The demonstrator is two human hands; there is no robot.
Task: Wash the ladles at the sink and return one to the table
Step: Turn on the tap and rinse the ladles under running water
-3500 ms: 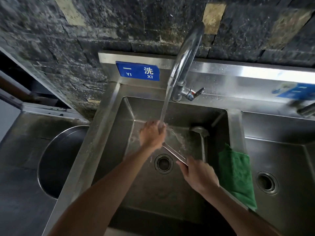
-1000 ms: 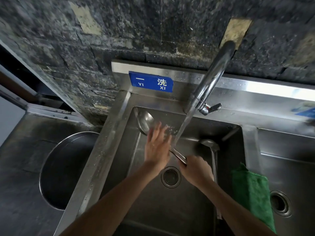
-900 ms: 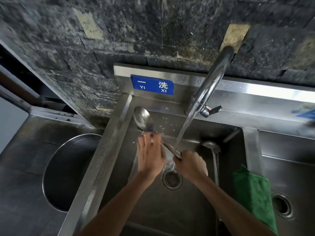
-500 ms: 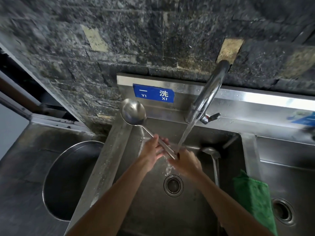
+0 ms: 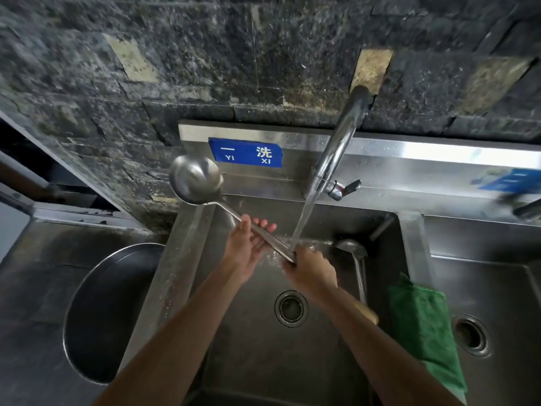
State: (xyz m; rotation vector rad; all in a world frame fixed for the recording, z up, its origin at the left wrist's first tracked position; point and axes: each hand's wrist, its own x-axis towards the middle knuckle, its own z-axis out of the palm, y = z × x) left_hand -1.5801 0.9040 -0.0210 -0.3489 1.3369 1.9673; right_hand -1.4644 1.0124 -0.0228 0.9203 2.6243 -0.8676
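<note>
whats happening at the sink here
A person is washing a steel ladle in the left sink basin. The right hand grips the handle end under the running tap, while the left hand holds the shaft, bowl raised toward the back left. A second ladle lies in the basin, and a green cloth hangs over the divider.

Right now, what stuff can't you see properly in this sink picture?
All in the head view:
- Second ladle: the lower end of its handle is hidden behind the right forearm.
- Held ladle: its handle end disappears inside the right hand.
- Left hand: how its fingers grip the handle is unclear.
- Right-side blue sign: too blurred to read.
- Green cloth: what lies beneath it is covered.
- Table: not in the picture.
</note>
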